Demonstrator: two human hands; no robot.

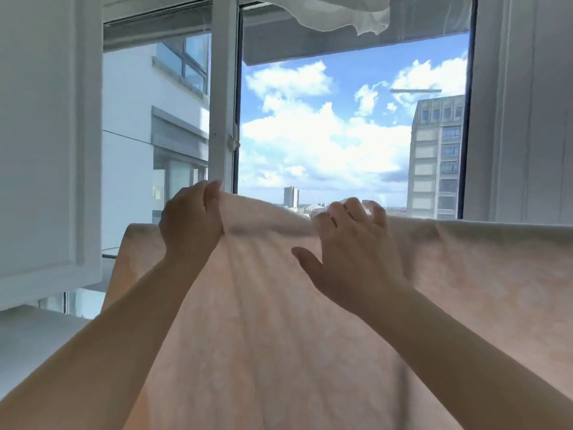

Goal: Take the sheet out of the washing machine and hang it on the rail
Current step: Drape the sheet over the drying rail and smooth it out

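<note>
A pale peach sheet point(279, 321) with a faint pattern hangs spread wide in front of an open window, draped over a rail that the cloth hides. My left hand point(190, 223) pinches the raised top edge of the sheet between thumb and fingers. My right hand point(350, 252) lies on the sheet's top fold to the right, fingers spread and bent over the edge, thumb out to the left. Both forearms reach up from the bottom of the view.
An open window frame point(224, 97) stands straight ahead, with sky and buildings beyond. A white cabinet door point(46, 144) is at the left above a white ledge point(34, 333). A white cloth point(341, 13) hangs at the top. A white wall panel point(527, 113) is at the right.
</note>
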